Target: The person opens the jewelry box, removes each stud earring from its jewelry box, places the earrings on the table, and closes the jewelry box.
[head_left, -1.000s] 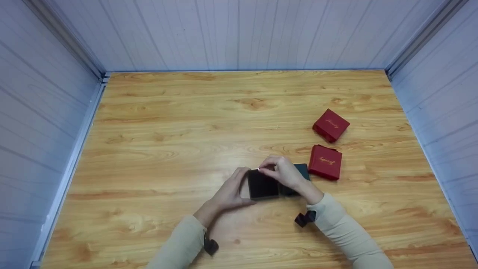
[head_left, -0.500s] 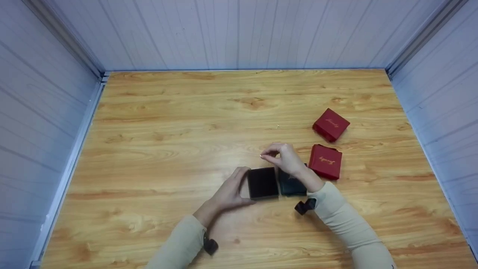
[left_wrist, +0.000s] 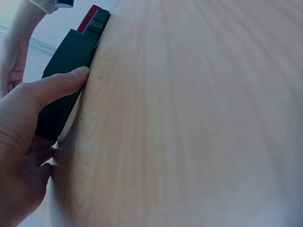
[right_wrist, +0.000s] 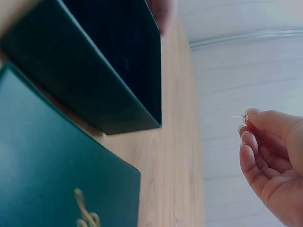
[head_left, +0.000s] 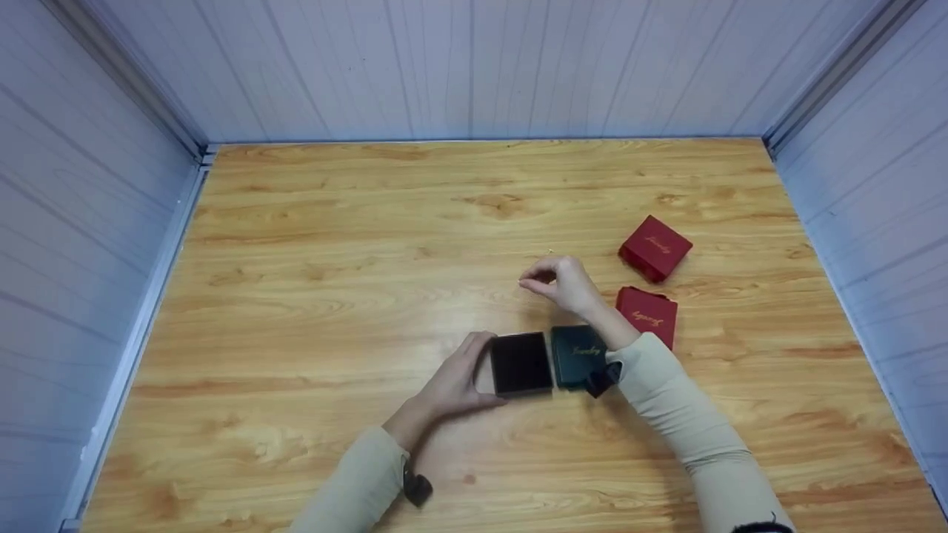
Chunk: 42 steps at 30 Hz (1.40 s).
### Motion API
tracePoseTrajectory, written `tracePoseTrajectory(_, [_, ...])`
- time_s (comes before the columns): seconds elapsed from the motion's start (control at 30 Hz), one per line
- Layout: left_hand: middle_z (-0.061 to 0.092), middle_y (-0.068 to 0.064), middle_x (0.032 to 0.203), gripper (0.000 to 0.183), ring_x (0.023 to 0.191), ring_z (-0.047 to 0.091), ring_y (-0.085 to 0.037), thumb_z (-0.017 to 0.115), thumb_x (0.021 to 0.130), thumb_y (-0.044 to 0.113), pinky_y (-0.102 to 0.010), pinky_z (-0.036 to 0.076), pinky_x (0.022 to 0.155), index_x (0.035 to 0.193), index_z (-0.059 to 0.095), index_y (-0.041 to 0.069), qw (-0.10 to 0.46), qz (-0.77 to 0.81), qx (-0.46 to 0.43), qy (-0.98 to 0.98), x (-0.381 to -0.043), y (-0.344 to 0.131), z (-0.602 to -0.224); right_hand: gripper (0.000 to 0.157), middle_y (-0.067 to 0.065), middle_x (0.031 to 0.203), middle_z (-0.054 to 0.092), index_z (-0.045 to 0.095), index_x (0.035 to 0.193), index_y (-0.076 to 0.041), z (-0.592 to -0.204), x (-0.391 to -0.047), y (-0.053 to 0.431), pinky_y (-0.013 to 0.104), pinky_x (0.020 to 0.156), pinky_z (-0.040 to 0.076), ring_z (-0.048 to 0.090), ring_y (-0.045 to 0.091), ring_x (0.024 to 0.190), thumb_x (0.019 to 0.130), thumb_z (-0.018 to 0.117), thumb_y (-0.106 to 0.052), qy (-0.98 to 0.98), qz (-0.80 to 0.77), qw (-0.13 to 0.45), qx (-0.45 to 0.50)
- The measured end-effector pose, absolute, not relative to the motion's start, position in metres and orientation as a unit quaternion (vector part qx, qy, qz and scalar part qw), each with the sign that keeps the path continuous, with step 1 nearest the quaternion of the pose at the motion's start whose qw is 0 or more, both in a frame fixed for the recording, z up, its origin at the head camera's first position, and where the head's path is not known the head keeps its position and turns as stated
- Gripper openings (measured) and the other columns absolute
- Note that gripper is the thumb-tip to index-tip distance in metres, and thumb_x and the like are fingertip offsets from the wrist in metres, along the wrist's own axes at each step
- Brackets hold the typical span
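Note:
My left hand grips the sides of a dark green jewelry box, which stands uncovered on the table with a dark inside. Between thumb and forefinger, my right hand pinches a tiny stud earring; its thin pin sticks out past the fingertips in the right wrist view. This hand is raised above the table, beyond the box. Close to the box's right side lies a green lid with gold lettering, partly covered by the right wrist camera. A tiny shiny piece lies on the table just beyond the right hand.
Two red boxes with gold lettering sit at the right: a farther one turned at an angle, and a nearer one partly behind the right forearm. Pale panel walls border the wooden table at the back and both sides.
My right hand has lifted away from the box's far edge and moved farther out over the table with the earring. The green lid is more exposed. My left hand has stayed on the box.

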State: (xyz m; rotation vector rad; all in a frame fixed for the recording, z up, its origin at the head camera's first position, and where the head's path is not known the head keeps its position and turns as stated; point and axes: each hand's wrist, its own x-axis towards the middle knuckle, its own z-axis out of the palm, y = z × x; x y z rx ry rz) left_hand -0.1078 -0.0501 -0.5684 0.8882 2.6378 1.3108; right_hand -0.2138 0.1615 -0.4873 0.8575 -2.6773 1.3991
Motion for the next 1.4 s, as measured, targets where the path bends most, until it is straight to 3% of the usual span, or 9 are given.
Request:
tracePoseTrajectory(0.6, [0.039,-0.004,0.122,0.09,0.107,0.044,-0.016,0.08,0.059,0.033,-0.032,0.037,0.092,0.129,0.031,0.005,0.04,0.428,0.29,0.855,-0.107,-0.05,-0.568,0.012,0.01,0.079,0.065,0.069,0.083,0.0,-0.49,-0.253,0.16,0.03,0.063,0.049,0.059,0.019,0.07,0.081,0.063,-0.009,-0.884,0.411,-0.023,0.222])
tracePoseTrajectory(0.97, [0.04,-0.003,0.121,0.089,0.107,0.043,-0.015,0.081,0.058,0.033,-0.03,0.036,0.093,0.128,0.032,0.007,0.039,0.431,0.286,0.855,-0.107,-0.05,-0.569,0.012,0.01,0.081,0.065,0.069,0.085,-0.001,-0.5,-0.271,0.164,0.023,0.061,0.045,0.058,0.017,0.071,0.081,0.064,-0.011,-0.895,0.42,-0.064,0.133])
tracePoseTrajectory(1.4, [0.04,-0.003,0.12,0.088,0.104,0.045,-0.015,0.081,0.057,0.031,-0.031,0.038,0.091,0.127,0.033,0.008,0.035,0.435,0.286,0.853,-0.106,-0.05,-0.568,0.012,0.013,0.081,0.064,0.068,0.084,0.002,-0.511,-0.282,0.167,0.023,0.06,0.042,0.055,0.017,0.071,0.08,0.063,-0.009,-0.912,0.401,-0.063,0.064])
